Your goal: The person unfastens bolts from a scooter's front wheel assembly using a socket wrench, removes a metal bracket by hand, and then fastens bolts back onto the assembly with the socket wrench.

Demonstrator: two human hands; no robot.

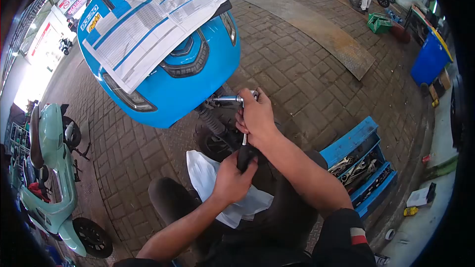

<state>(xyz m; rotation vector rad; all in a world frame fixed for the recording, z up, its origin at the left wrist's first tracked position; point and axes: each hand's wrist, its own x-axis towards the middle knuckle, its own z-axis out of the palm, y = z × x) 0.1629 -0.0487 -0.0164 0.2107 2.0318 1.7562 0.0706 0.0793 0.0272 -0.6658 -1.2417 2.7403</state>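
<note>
My left hand (232, 180) is closed around the black handle of a socket wrench (245, 139). My right hand (258, 116) is wrapped over the wrench's head end, fingers curled. From there a shiny extension bar (226, 98) runs left to the metal parts under the blue scooter's front panel (183, 76). The bar's tip meets that area near the fork; exactly what it sits on is too small to tell. Below is the front fork (212, 121), partly behind my right hand. A white cloth (205, 170) hangs by my knees, behind my left hand.
Printed sheets (148, 29) lie over the scooter's front. A blue metal toolbox (354, 141), open with several wrenches inside, stands at my right. At left is a mint-green scooter (54, 168). A blue bin (429, 59), a green crate (379, 23) and a metal ramp (341, 49) are farther off.
</note>
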